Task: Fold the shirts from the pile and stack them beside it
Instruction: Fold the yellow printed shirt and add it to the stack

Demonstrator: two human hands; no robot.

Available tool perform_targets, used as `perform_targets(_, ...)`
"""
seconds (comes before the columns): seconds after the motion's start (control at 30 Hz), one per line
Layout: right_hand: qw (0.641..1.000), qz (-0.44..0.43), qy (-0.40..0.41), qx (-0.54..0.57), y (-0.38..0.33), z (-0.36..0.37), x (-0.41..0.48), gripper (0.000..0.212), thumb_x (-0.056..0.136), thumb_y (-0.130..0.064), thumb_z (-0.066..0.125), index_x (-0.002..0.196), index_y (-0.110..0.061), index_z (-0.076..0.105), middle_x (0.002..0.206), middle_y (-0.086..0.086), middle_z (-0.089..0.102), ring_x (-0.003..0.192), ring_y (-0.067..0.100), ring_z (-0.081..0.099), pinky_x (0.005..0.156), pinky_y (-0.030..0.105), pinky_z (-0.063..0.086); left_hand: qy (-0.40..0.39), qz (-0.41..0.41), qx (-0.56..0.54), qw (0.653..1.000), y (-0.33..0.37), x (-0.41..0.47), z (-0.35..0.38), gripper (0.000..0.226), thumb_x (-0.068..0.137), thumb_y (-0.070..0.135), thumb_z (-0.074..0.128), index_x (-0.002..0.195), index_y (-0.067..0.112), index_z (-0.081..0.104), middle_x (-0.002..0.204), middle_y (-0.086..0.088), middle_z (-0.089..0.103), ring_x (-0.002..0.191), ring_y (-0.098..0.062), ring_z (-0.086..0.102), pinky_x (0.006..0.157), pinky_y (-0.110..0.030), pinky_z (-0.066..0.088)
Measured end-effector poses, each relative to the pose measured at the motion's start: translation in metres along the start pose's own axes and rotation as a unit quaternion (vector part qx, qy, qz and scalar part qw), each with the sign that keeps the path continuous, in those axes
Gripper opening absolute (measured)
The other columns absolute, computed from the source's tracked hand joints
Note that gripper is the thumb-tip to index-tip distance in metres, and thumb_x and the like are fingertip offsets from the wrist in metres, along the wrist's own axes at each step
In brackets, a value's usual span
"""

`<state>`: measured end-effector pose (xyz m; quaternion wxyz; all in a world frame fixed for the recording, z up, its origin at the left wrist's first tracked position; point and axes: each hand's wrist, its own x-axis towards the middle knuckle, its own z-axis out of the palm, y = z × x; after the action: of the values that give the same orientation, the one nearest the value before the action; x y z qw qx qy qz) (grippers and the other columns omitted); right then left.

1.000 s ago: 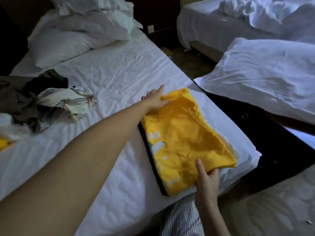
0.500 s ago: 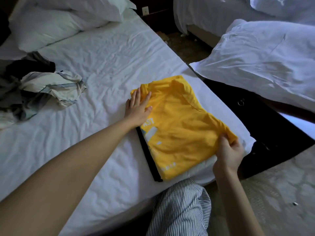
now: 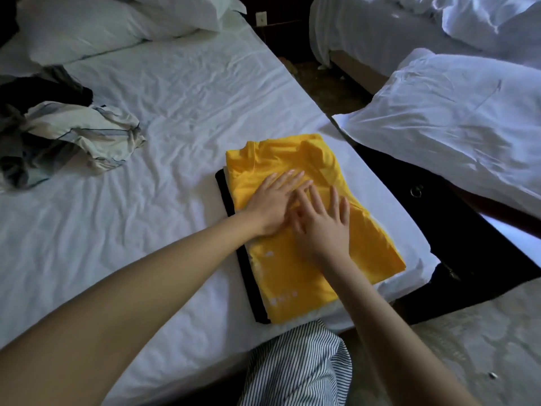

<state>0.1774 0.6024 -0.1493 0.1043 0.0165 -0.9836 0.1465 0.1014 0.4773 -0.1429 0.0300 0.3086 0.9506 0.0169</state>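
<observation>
Hands lie flat on a folded yellow shirt [image 3: 292, 162] just right of the frame's centre. The left hand [image 3: 272, 203] reaches in from the lower left on a bare arm, and its fingers [image 3: 288, 177] are straight, slightly apart and pressed on the cloth. The right hand [image 3: 320, 230] comes up from the bottom edge and rests just beside it, palm down, with its fingers [image 3: 333, 197] spread and straight; the two hands touch where they meet. Neither hand grips the fabric. The yellow shirt tops a small stack near the right edge of the bed [image 3: 175, 92], and its collar end points toward the upper part of the frame. Faint white print shows near its lower edge. Under it a black shirt [image 3: 227, 200] sticks out along the left side, with a thin pale layer between the two. The pile [image 3: 67, 133] of unfolded clothes, cream and dark, sits at the left edge of the frame on the same bed, well apart from the stack. White pillows [image 3: 87, 27] lie in the upper left. Another pillow [image 3: 456, 121] lies at the right on dark furniture [image 3: 421, 206], and a second bed [image 3: 377, 36] fills the upper right. Striped cloth [image 3: 295, 370] shows at the bottom centre, against the bed's near edge.
</observation>
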Motion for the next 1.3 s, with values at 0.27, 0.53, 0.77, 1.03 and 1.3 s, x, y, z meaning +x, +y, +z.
perform_targets(0.27,0.996,-0.024,-0.071,-0.051,0.030,0.019,-0.006,0.071,0.085,-0.062,0.007,0.149,-0.034,0.019,0.158,0.005,0.009,0.142,0.026,-0.014,0.108,0.036,-0.027,-0.071,-0.098,0.004,0.993,-0.044,0.017,0.010,0.074,0.090,0.069,0.020,0.149,0.037,-0.010,0.159,0.005,-0.015,0.146,-0.015,-0.014,0.116,-0.041,-0.014)
perform_targets(0.53,0.977,-0.055,-0.154,-0.134,0.028,-0.028,0.037,0.065,0.090,-0.063,0.015,0.137,-0.028,0.044,0.140,0.004,0.050,0.127,0.026,0.047,0.101,0.036,0.028,-0.129,-0.116,-0.053,0.983,-0.045,0.027,-0.017,0.062,0.096,0.061,0.022,0.151,0.036,0.009,0.160,0.006,-0.001,0.147,-0.022,-0.001,0.118,-0.042,0.001)
perform_targets(0.77,0.989,-0.122,-0.052,-0.064,0.041,-0.020,0.080,0.066,0.089,-0.057,0.017,0.148,-0.027,0.028,0.156,0.002,0.024,0.145,0.025,0.018,0.115,0.045,0.011,0.033,-0.017,0.025,0.999,-0.043,0.044,-0.034,0.051,0.100,0.045,0.032,0.149,0.036,0.022,0.159,0.005,0.013,0.146,-0.021,0.007,0.116,-0.043,0.005)
perform_targets(1.03,0.980,0.021,-0.187,0.067,0.067,0.021,0.101,0.059,0.091,-0.064,0.029,0.145,-0.051,0.007,0.159,-0.010,-0.008,0.146,0.012,-0.001,0.114,0.048,0.021,-0.059,-0.094,-0.026,0.993,-0.070,0.076,0.014,0.061,0.093,0.065,0.021,0.147,0.048,-0.003,0.159,0.014,-0.003,0.145,-0.033,0.009,0.114,-0.053,0.011)
perform_targets(1.3,0.981,-0.003,-0.138,0.135,0.068,0.020,0.095,0.050,0.097,-0.053,0.030,0.145,-0.046,0.019,0.158,-0.012,0.002,0.146,0.010,0.001,0.116,0.035,0.013,0.007,-0.157,0.025,0.987,-0.052,0.063,0.015,0.058,0.096,0.059,0.017,0.149,0.042,0.000,0.160,0.011,-0.004,0.144,-0.037,0.004,0.115,-0.052,0.006)
